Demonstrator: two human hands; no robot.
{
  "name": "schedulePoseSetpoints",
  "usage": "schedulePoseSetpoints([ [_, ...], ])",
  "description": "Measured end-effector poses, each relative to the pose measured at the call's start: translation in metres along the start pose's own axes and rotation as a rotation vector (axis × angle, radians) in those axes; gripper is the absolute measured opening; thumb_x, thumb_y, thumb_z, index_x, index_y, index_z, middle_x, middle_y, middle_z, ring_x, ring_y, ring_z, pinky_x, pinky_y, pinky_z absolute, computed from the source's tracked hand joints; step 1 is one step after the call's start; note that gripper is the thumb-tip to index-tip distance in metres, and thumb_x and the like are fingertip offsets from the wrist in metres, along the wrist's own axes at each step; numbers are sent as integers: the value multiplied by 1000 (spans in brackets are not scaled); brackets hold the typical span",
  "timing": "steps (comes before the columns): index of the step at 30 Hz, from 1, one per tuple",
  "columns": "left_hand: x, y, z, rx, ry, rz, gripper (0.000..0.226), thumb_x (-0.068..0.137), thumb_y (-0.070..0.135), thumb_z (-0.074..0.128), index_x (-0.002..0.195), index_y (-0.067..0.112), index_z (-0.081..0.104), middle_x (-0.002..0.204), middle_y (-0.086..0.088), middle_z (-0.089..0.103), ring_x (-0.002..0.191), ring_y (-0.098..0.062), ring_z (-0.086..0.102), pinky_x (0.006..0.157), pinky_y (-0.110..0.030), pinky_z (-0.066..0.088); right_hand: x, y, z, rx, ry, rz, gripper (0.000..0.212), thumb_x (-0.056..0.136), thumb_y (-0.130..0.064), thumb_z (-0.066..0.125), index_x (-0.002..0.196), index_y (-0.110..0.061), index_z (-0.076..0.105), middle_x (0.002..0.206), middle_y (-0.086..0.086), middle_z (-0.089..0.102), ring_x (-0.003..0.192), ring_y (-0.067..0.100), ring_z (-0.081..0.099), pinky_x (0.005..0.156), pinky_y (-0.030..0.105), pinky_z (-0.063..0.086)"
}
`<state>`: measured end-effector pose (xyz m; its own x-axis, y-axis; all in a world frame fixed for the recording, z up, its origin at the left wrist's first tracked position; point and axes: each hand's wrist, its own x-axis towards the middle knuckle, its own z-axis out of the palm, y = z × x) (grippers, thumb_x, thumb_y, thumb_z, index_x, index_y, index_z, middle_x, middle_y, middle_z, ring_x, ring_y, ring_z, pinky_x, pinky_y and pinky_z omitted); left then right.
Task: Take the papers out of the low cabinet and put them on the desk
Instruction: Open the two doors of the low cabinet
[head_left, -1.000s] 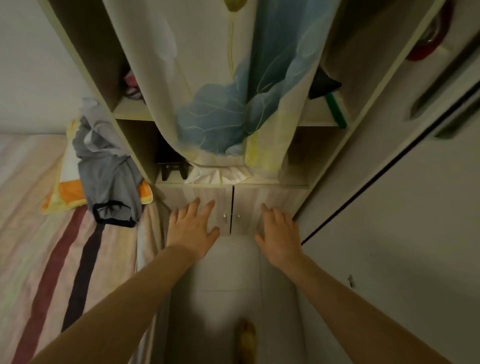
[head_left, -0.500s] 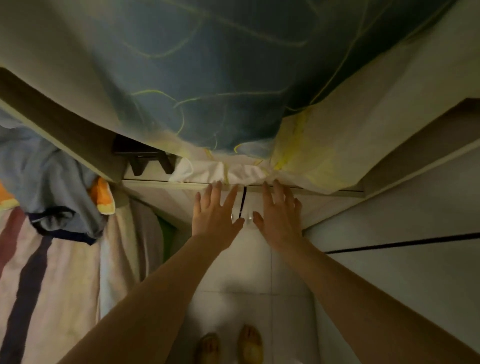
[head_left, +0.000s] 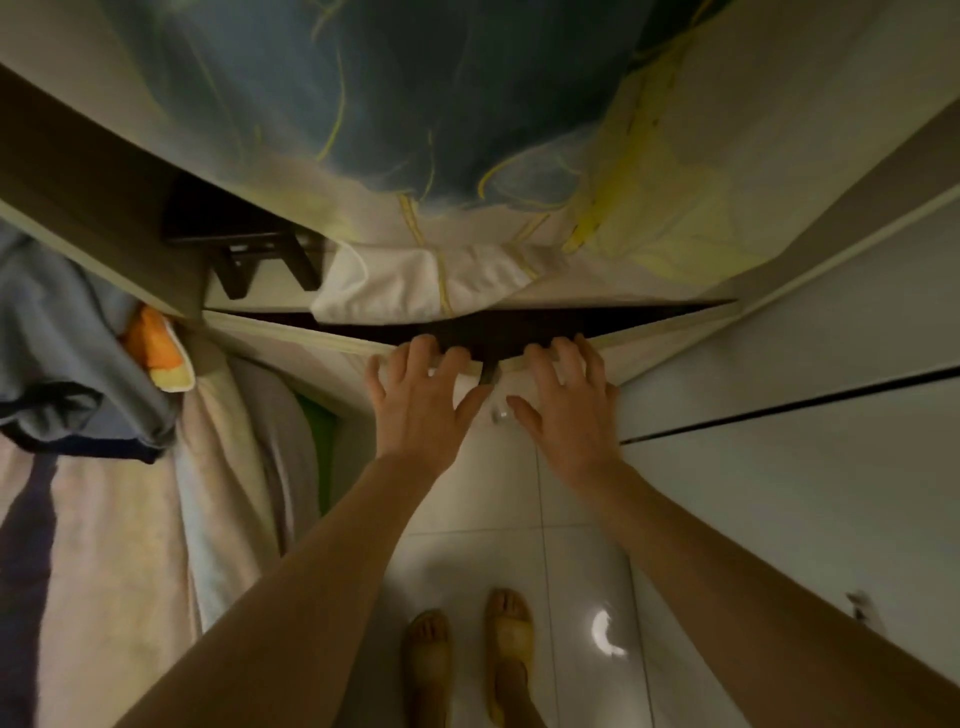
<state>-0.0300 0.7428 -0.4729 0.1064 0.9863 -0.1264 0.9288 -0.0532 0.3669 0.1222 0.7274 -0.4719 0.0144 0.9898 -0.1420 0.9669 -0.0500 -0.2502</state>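
The low cabinet has two pale doors meeting in the middle. My left hand (head_left: 415, 400) hooks its fingers over the top edge of the left door (head_left: 296, 338). My right hand (head_left: 566, 400) does the same on the right door (head_left: 670, 332). Both doors stand slightly ajar, leaving a dark wedge-shaped gap (head_left: 498, 330) into the cabinet. A small metal knob (head_left: 500, 414) shows between my hands. No papers are visible; the inside is dark.
A blue and yellow curtain (head_left: 441, 114) hangs over the shelves above, its white hem (head_left: 415, 283) just over the gap. A dark stand (head_left: 249, 249) sits on the shelf. A bed with striped bedding (head_left: 93, 545) lies left, a white wardrobe (head_left: 805, 467) right. My feet (head_left: 467, 660) are on the tiled floor.
My head has moved closer and lower. Both hands went from resting flat on the closed doors to hooking their top edges, and the doors have swung out a little, opening a dark gap.
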Motion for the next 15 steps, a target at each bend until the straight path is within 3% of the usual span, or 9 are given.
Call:
schedulePoseSetpoints([
  [6,-53,-9,-7,2,-102,-52,37,84,52,45,100,19,53,119,-13,50,113,-33,45,100,-51,40,-58,19,-9,22,-82,18,45,83,-39,63,118,-11,53,136,17,47,137,37,32,94,54,46],
  [11,-96,-21,-23,68,-185,-105,40,85,48,47,108,16,55,122,-14,49,115,-33,45,102,-46,40,-98,45,-17,-62,-175,-6,46,82,-27,67,117,-1,53,129,21,52,133,40,39,99,50,49],
  [15,-117,-36,-30,135,-210,-103,38,86,44,50,111,16,53,120,-16,50,111,-36,47,96,-46,44,-122,68,-24,-70,-187,10,42,79,-16,70,115,1,56,133,21,52,131,39,42,91,45,55],
])
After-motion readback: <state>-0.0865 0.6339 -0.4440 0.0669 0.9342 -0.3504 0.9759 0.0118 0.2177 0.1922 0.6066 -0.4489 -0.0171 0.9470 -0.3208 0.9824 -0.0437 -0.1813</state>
